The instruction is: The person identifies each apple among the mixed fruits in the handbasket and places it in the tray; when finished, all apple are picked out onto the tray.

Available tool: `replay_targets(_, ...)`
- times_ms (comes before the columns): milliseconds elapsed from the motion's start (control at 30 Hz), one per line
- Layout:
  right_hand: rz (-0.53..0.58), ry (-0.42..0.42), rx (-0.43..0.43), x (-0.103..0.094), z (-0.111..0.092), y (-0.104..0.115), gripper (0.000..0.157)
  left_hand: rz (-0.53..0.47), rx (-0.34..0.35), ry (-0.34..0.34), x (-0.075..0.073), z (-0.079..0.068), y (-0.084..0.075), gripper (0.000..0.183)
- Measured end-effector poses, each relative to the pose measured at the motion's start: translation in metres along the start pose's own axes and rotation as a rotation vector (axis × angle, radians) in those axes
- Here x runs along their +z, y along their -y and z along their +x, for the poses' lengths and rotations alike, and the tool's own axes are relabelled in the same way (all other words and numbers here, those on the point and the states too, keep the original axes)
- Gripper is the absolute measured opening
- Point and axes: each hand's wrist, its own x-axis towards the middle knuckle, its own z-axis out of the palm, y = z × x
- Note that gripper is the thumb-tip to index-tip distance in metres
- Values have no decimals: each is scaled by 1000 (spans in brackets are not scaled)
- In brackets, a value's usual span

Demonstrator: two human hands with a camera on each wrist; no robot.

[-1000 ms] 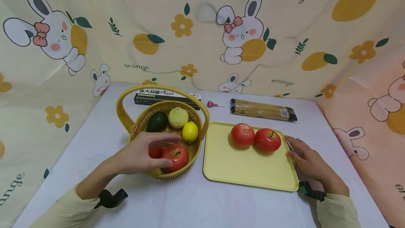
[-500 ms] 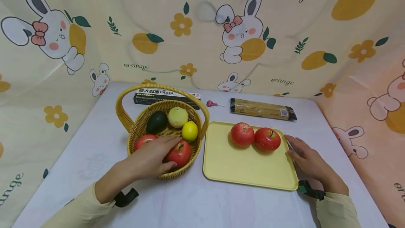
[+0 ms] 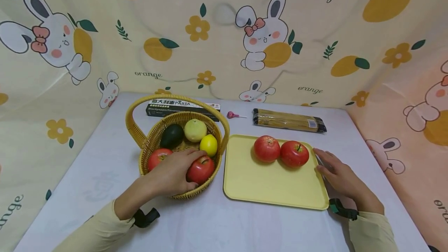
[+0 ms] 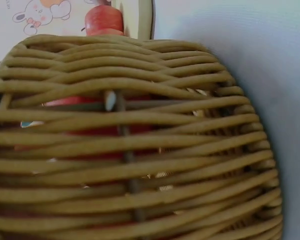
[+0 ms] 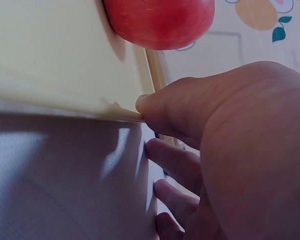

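Observation:
My left hand reaches into the wicker basket. Its fingers and thumb curl round a red apple near the basket's right front. Beside that wrist sits another red fruit, partly covered by the hand. A dark green avocado, a pale yellow-green round fruit and a yellow lemon lie behind. In the left wrist view, basket weave hides the hand. My right hand rests at the yellow tray's right edge, its thumb touching the rim, fingers extended.
Two red apples, a left one and a right one, sit on the tray. Behind stand a black pasta box, a pink lollipop and a pack of noodle-like sticks. The basket's tall handle arches over its back.
My left hand has come down over the apple in the basket and closed round it, shifting it slightly right. My right hand stays at the tray's edge.

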Motion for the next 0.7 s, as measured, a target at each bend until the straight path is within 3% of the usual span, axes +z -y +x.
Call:
replay_targets(167, 2, 3, 8, -1, 0, 1, 74, -228, -7, -109, -7, -5, 2, 87)
replay_targets(267, -3, 2, 8, -1, 0, 0, 74, -446, 1, -162, -13, -8, 2, 87)
replay_targets(467, -3, 0, 7, -1, 0, -1, 74, -925, 45, -138, -21, -12, -4, 87)
replay_targets(567, 4, 3, 8, -1, 0, -2, 74, -1039, 102, -114, -22, -10, -11, 86)
replay_targets(700, 3, 7, 4, -1, 0, -1, 74, -1068, 165, -76, -21, -6, -24, 85)
